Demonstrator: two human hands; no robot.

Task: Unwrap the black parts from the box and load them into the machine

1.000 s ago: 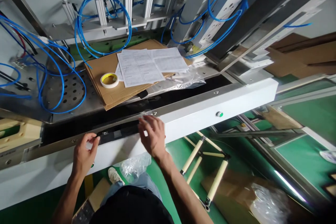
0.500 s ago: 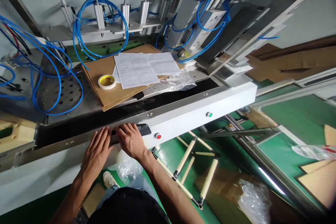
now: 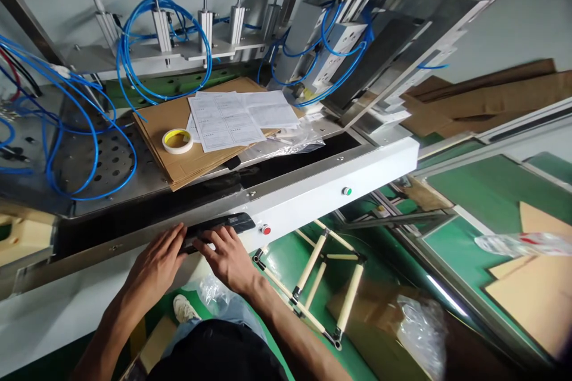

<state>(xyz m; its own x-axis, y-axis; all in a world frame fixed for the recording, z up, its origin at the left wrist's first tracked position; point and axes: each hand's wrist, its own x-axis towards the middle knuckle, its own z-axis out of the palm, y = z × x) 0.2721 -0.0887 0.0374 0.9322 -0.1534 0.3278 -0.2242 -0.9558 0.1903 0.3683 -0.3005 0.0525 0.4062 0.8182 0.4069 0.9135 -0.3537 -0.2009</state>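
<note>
A black, flat, glossy strip [image 3: 241,223] lies along the front edge of the machine bed, over the white front panel. The fingers of my right hand [image 3: 230,259] are bent over its front side, with the thumb pointing left. At the strip's left end, my left hand [image 3: 154,265] has its fingers close together on top and its thumb below, closed round that end. Both hands partly cover the strip, so its full shape is hidden. Just right of it, a red button [image 3: 266,230] sits on the white panel [image 3: 308,211].
Behind the edge, cardboard sheets [image 3: 156,131] bear printed papers [image 3: 227,122] and a tape roll [image 3: 177,141]. Blue hoses [image 3: 96,161] loop over the perforated plate. A green button [image 3: 347,191] is farther right. A cream tube frame [image 3: 308,268] and plastic bags [image 3: 422,327] lie below.
The strip now shows more between my hands. My left hand has shifted slightly left and down, its fingers more bent. My right hand has dropped a little, and the whole view has shifted slightly.
</note>
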